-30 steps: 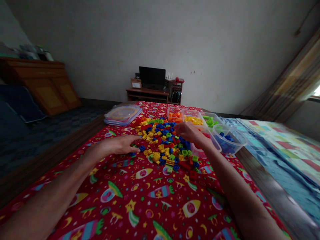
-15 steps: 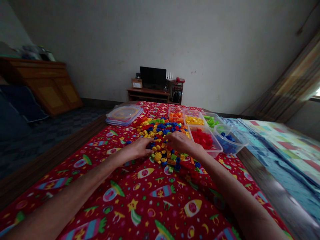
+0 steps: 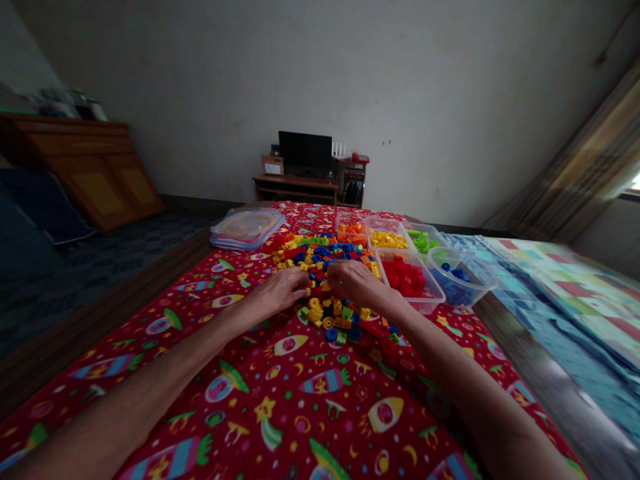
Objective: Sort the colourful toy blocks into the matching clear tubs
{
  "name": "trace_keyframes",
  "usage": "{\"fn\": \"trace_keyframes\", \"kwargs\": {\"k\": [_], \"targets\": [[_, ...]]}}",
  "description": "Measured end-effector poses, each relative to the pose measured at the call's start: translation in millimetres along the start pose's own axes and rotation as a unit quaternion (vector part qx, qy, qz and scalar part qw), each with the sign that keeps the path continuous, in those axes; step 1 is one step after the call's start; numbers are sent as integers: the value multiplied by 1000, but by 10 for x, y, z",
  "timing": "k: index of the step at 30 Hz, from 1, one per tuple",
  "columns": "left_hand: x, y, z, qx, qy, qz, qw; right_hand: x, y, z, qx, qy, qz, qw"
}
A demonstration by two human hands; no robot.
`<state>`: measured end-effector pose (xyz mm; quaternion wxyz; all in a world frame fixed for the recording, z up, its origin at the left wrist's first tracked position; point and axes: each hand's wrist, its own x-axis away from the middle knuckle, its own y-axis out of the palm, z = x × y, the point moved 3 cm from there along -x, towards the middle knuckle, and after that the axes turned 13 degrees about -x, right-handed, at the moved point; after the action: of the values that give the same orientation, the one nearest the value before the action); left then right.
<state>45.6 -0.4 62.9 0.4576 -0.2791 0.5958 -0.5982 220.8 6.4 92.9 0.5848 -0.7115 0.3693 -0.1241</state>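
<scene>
A loose pile of toy building blocks [image 3: 327,252] in red, yellow, blue, green and orange lies on the red patterned cloth. At the pile's left side my left hand [image 3: 284,289] has its fingers curled in, thumb close to the fingertips; whatever they pinch is too small to make out. My right hand [image 3: 354,281] reaches into the middle of the pile, fingers bent down and mostly hidden behind the hand. Several yellow blocks [image 3: 316,311] and a blue round piece [image 3: 331,335] lie just in front of both hands.
To the right stand clear boxes of sorted blocks: red blocks [image 3: 404,275], yellow blocks [image 3: 389,240], green blocks [image 3: 423,241], orange blocks [image 3: 352,232]. Beside them is a round tub [image 3: 480,288] with blue ones. Stacked lids [image 3: 247,228] lie at the back left. A bed [image 3: 545,300] adjoins the table's right.
My left hand has moved slightly up and its fingers have drawn together. My right hand has shifted slightly left. A blue round piece and a yellow one now show at the pile's near edge.
</scene>
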Motion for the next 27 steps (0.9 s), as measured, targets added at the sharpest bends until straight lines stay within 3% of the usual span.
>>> {"fn": "trace_keyframes", "kwargs": {"k": [5,9,15,21,27], "targets": [[-33,1,-87,15,-12,9,1000,-14,-5,31,-44,12,4,999],[-6,17,-56,26,11,-36,999,-23,29,20,-31,50,-13,998],[12,6,19,-8,12,-67,998,0,32,-59,2,43,-40,998],[11,102,-10,-16,56,-20,998,20,65,-197,-69,-45,-97,992],[-24,82,-43,65,10,-6,998,12,86,-144,-63,-49,-44,996]]}}
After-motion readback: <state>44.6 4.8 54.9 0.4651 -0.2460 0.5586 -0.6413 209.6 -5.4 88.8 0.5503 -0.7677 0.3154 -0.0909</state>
